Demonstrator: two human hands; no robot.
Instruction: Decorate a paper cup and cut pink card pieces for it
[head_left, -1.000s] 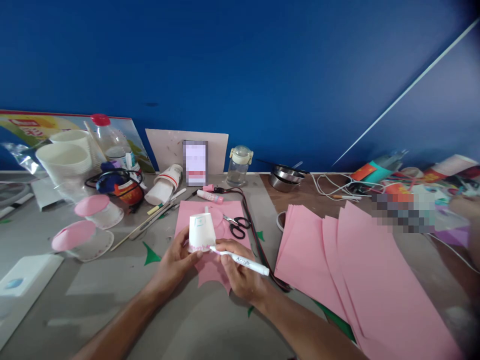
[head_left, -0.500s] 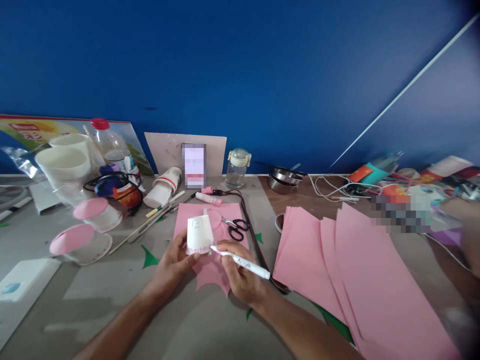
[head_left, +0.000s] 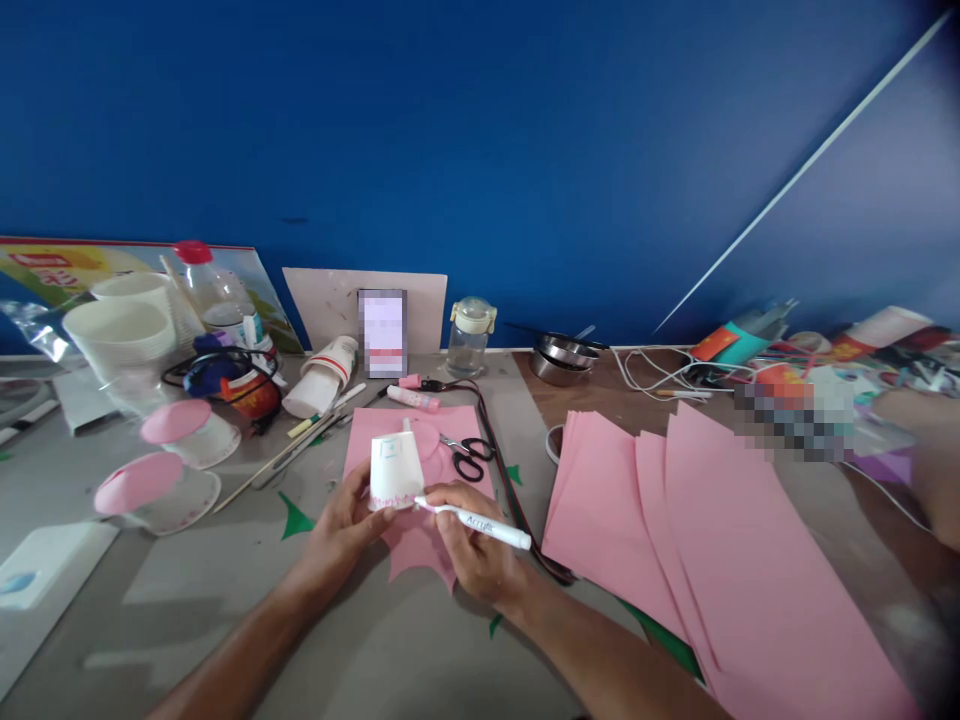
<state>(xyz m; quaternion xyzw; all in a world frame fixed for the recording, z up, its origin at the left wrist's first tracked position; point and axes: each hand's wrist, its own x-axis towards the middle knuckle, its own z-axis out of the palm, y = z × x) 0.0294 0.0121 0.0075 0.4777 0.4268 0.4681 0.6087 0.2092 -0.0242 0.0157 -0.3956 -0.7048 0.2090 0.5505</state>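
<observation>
A white paper cup point(head_left: 396, 465), upside down, is gripped near its rim by my left hand point(head_left: 351, 520). Pink strokes run along the cup's lower edge, and a small blue-green square is drawn higher up. My right hand point(head_left: 474, 548) is closed round a white acrylic marker point(head_left: 487, 527), its tip at the cup's lower right edge. Under the cup lies a pink paper sheet point(head_left: 360, 430) with a cut, pointed front edge. Black-handled scissors point(head_left: 470, 462) rest on that sheet, right of the cup. A pink-and-white tube point(head_left: 414, 399) lies just behind.
Two cups with pink paper tops point(head_left: 139, 483) lie on the left, near stacked cups point(head_left: 120, 340). Pink sheets point(head_left: 735, 540) cover the right side. A phone point(head_left: 383, 335), a glass jar point(head_left: 471, 335) and metal bowls point(head_left: 561, 358) stand along the wall. Another person's hand point(head_left: 919, 440) is blurred at far right.
The marker tip has shifted slightly left along the cup's lower edge, and the cup is turned a little. The whole view has moved slightly.
</observation>
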